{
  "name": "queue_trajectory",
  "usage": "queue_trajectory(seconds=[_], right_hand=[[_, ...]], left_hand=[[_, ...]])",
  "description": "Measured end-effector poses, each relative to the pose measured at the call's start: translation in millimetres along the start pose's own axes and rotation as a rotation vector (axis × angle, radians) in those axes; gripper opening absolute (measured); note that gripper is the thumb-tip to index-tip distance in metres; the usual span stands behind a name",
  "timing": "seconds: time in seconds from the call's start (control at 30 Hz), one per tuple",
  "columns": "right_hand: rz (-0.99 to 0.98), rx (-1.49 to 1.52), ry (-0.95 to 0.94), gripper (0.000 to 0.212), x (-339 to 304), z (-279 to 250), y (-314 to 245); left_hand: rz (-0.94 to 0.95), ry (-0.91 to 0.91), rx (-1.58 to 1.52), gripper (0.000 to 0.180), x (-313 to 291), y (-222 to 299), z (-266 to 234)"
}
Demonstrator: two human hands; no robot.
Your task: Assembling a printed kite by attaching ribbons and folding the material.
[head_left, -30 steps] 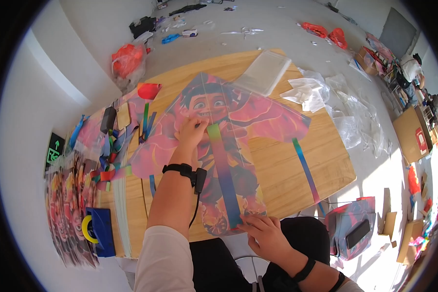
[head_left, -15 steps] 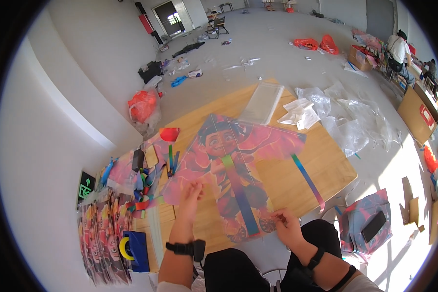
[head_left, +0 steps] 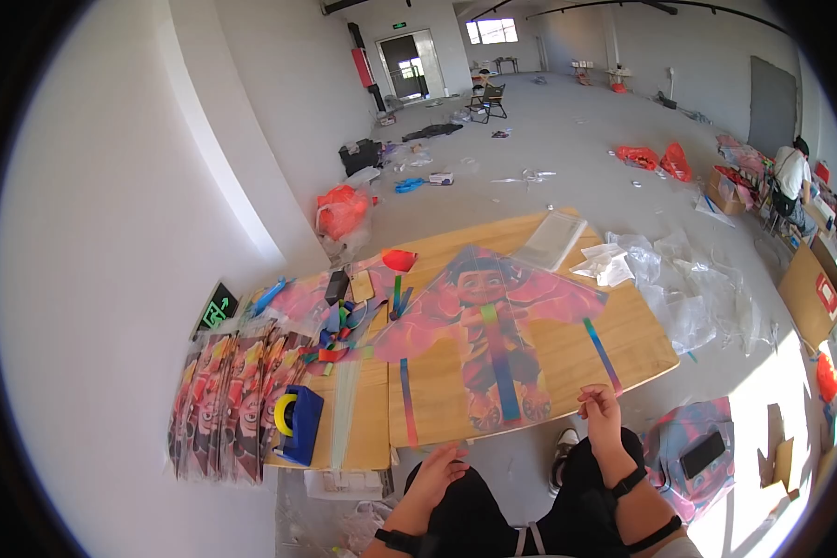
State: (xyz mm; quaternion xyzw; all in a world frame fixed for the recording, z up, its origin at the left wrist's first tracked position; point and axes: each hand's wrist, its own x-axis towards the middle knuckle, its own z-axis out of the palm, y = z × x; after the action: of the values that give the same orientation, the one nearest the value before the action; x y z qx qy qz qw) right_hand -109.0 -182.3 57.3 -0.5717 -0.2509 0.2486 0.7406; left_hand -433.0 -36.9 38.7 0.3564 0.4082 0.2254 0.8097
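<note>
pink kite (head_left: 523, 323) lies beyond left fingers (head_left: 454, 458) too blurred to count.

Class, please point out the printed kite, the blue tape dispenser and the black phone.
Printed kite (head_left: 480, 346), head view: the printed figure's body.
Blue tape dispenser (head_left: 305, 426), head view: its blue side.
Black phone (head_left: 703, 456), head view: its dark upper face.

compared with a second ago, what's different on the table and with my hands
Your left hand has come off the upper part of the kite and moved back toward you, over your left thigh. Your right hand has left the kite's bottom edge and moved to the right. The kite still lies on the wooden table, the ribbon strip down its middle.
</note>
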Motion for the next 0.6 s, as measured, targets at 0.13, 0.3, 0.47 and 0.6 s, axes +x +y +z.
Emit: queue_trajectory(seconds=[0.13,0.3,0.47,0.6], right_hand=[[0.102,-0.241,-0.079,0.021,-31.5,-29.4,-29.2],[0.036,-0.381,-0.102,0.021,-77.7,-66.3,-20.6],[-0.036,-0.507,-0.073,0.017,-93.2,-71.4,-29.9],[-0.009,-0.533,-0.103,0.016,-86.5,-75.2,-18.9]], left_hand=[[0.082,0.005,0.029,0.037,2.5,-13.9,2.7],[0.024,0.054,0.105,0.037,26.2,-31.8,18.8],[0.772,0.207,1.422,0.047,43.2,-22.7,44.8],[0.945,0.3,1.553,0.053,53.6,-11.4,50.7]])
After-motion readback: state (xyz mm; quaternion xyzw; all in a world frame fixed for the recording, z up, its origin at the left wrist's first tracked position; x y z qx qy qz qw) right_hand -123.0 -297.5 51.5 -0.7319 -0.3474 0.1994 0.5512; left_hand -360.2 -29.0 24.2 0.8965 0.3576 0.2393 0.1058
